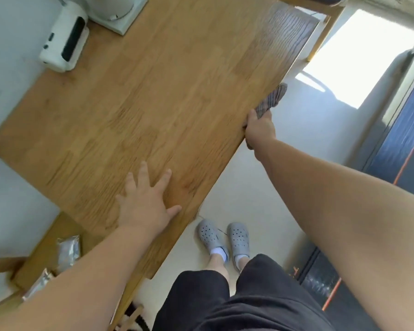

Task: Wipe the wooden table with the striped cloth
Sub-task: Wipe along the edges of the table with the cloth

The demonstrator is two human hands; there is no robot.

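Observation:
The wooden table (153, 96) fills the upper left and middle of the head view, its long near edge running diagonally. My right hand (259, 129) is at that edge, closed around the striped cloth (271, 99), which is bunched against the side of the tabletop and pokes out beyond my fingers. My left hand (146, 201) lies flat on the tabletop near the front corner, fingers spread, holding nothing.
A white device with a dark panel (65, 39) and a white appliance on a base (115, 13) stand at the table's far left by the wall. Silver packets (67, 252) lie on a lower wooden shelf. My feet in grey clogs (225, 240) stand on pale floor.

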